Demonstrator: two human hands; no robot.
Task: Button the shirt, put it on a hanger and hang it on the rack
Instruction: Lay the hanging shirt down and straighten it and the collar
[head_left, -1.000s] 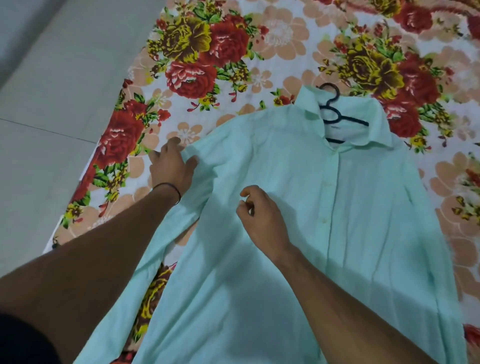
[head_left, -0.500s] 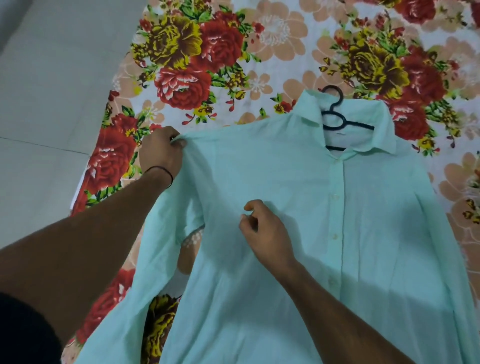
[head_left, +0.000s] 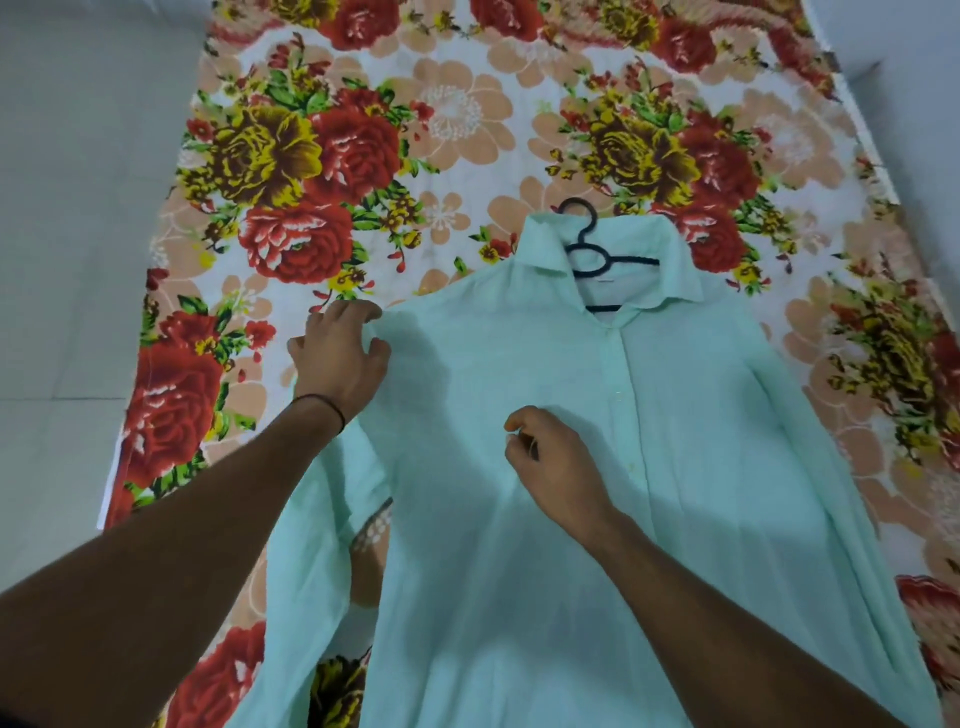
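Note:
A mint-green shirt (head_left: 701, 441) lies flat on the flowered sheet, front up, placket closed down the middle. A dark hanger (head_left: 584, 249) sits inside the collar, its hook poking out above the neckline. My left hand (head_left: 340, 358) rests on the shirt's left shoulder seam, fingers spread and pinching the fabric edge. My right hand (head_left: 550, 457) hovers over the chest just left of the placket, fingers curled loosely together; whether it pinches cloth is unclear. The left sleeve hangs down along my left forearm.
A flowered bedsheet (head_left: 363, 156) with red and yellow roses covers the surface under the shirt. Grey tiled floor (head_left: 67, 260) lies to the left of the sheet's edge. No rack is in view.
My left hand has slid up along the shoulder seam and its fingers have loosened and spread. The right hand has stayed over the chest. The view has tilted upward, showing more sheet.

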